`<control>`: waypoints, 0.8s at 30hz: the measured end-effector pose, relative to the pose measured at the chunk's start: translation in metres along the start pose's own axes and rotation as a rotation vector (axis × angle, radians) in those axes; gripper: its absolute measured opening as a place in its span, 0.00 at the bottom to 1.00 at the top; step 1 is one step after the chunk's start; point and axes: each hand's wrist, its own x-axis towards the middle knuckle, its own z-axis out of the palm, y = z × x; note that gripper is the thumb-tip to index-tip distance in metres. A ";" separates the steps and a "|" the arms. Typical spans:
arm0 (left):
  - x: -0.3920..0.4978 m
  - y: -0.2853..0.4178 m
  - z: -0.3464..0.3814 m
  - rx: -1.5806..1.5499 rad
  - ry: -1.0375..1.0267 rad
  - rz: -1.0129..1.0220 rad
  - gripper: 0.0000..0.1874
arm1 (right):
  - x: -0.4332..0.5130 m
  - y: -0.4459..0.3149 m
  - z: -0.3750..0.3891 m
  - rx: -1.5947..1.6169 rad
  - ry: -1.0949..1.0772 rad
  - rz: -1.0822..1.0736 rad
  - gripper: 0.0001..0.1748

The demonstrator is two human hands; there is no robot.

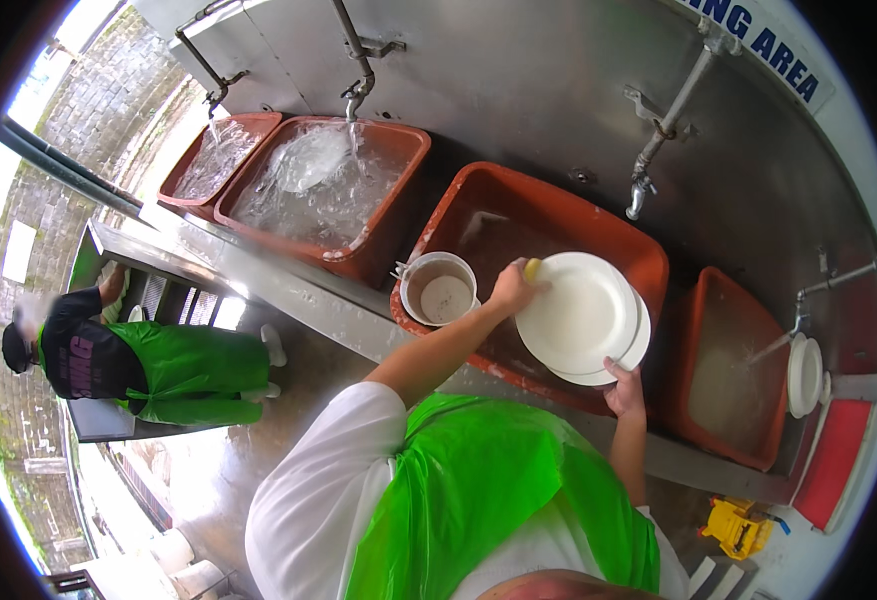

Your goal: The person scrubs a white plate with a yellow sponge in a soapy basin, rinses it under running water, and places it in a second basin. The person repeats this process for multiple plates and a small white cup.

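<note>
My right hand [624, 388] grips the near rim of two stacked white plates [577, 311], thumb on top. The plates are tilted over a large orange plastic tub [476, 187] that holds murky water. At the far-left rim of the top plate, my left hand [517, 289] is closed around a small yellow sponge [532, 270], its fingers touching the plate. A white plastic pail [438, 289] sits at the tub's left corner, just left of my left hand, with some residue at its bottom.
Left are two orange tubs [322, 251] under running faucets [356, 97]; right, another tub [738, 375] and stacked white dishes [804, 375]. A shut faucet [637, 195] hangs behind my tub. A person in a green apron [190, 367] works at the left. A yellow mop wringer [736, 527] stands lower right.
</note>
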 end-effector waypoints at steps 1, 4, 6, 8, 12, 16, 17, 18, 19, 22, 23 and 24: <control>-0.003 0.005 -0.006 -0.093 -0.021 0.017 0.34 | 0.004 0.005 -0.008 -0.035 0.017 0.007 0.27; -0.011 0.024 -0.020 -0.435 -0.079 0.057 0.25 | 0.016 0.018 -0.019 -0.192 0.035 0.050 0.33; -0.019 0.036 -0.025 -0.386 -0.106 0.134 0.24 | 0.038 0.037 -0.020 -0.551 0.151 -0.230 0.36; -0.029 0.053 -0.030 -0.221 -0.120 0.206 0.22 | 0.053 0.042 -0.015 -0.805 0.273 -0.474 0.39; -0.050 0.080 -0.035 -0.150 -0.202 0.197 0.23 | 0.071 0.009 0.025 -0.672 0.247 -0.536 0.31; -0.058 0.103 -0.032 -0.696 -0.344 0.152 0.24 | 0.076 -0.004 0.056 -0.416 0.059 -0.313 0.22; -0.064 0.112 -0.029 -1.033 -0.400 0.057 0.23 | 0.069 -0.004 0.074 -0.385 0.019 -0.271 0.20; -0.069 0.118 -0.022 -1.371 -0.463 -0.048 0.23 | 0.073 0.008 0.082 -0.304 0.018 -0.318 0.20; -0.070 0.110 -0.011 -1.123 -0.424 0.025 0.24 | 0.086 0.026 0.090 -0.227 0.010 -0.366 0.20; -0.057 0.023 0.025 -0.784 -0.347 0.112 0.26 | 0.090 0.015 0.109 -0.305 0.054 -0.487 0.23; -0.052 0.002 0.032 -0.939 -0.412 0.065 0.27 | 0.097 0.006 0.094 -0.249 -0.010 -0.428 0.25; -0.070 0.040 0.029 -1.010 -0.454 0.023 0.28 | 0.103 0.000 0.067 -0.185 -0.035 -0.370 0.27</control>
